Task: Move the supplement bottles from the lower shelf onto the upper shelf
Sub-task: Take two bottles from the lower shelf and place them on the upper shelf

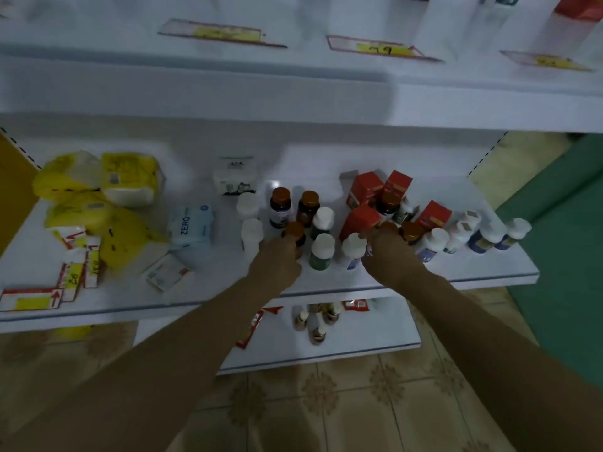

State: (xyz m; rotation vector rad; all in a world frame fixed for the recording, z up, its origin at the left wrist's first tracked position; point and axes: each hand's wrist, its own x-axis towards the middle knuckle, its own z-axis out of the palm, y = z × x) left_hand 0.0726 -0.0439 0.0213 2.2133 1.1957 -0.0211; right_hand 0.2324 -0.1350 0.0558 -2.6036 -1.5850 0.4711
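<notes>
The supplement bottles (321,223) stand clustered on the middle shelf (456,269), from its centre to its right front corner, dark ones with brown caps among white-capped ones. The left hand (275,259) has its fingers curled round a brown-capped bottle (295,230) near the middle of the front edge. The right hand (383,252) reaches in just right of it, fingertips bunched at another brown cap beside the red boxes (363,187); whether it holds anything I cannot tell. Toward the shelf's left end lie yellow packets (98,181), a pale blue wipes pack (192,225) and, at the left front corner, loose price labels (32,298). The upper shelf (293,93) is white, with yellow price tags (375,48) on it. A bottom shelf (375,334) carries a few small bottles (318,324). Below lies a patterned tiled floor (326,402); a green surface (554,239) runs along the right.
</notes>
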